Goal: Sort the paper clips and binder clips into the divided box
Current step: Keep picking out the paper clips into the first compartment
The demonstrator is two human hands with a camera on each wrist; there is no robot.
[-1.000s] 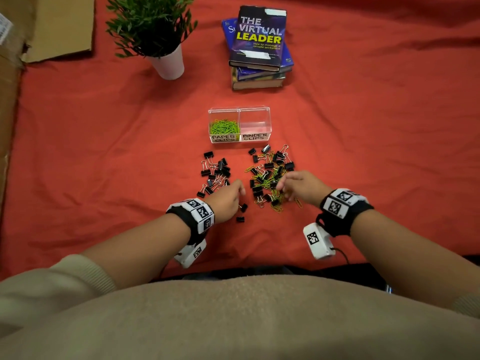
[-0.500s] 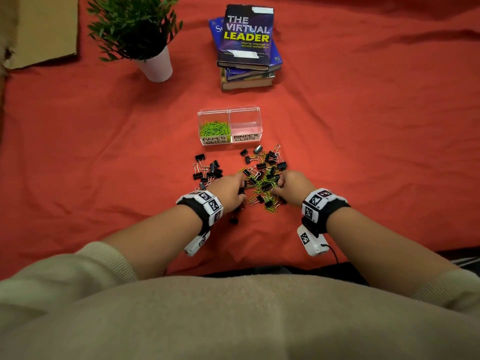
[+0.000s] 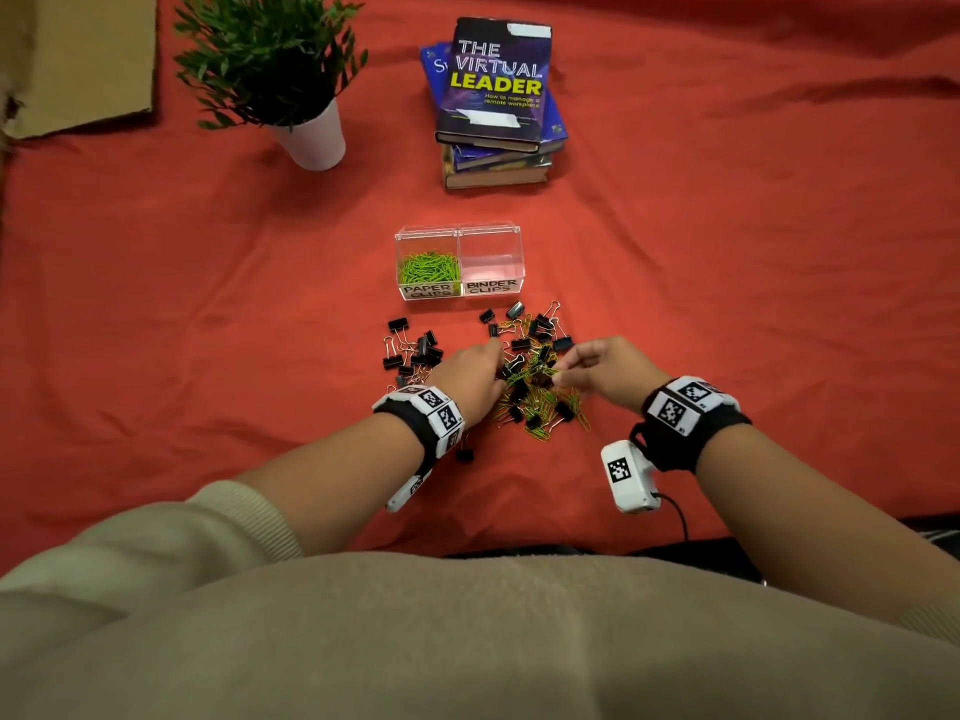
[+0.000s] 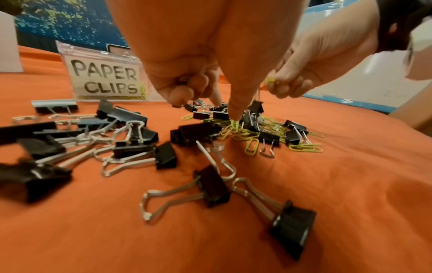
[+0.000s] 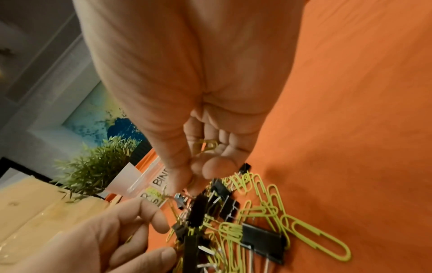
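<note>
Green paper clips (image 5: 205, 146) inside right hand (image 3: 605, 371) grip

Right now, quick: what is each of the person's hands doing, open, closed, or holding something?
Left hand: fingers curled, something small seems held in them; what it is cannot be told.
Right hand: fingers curled round a yellow-green paper clip.

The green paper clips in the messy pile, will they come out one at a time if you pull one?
Probably not. The green paper clips lie hooked through each other and under black binder clips, so pulling one would likely drag neighbours along. They look thin and light, so they should lift easily. The right hand already holds some in its curled fingers.
</note>
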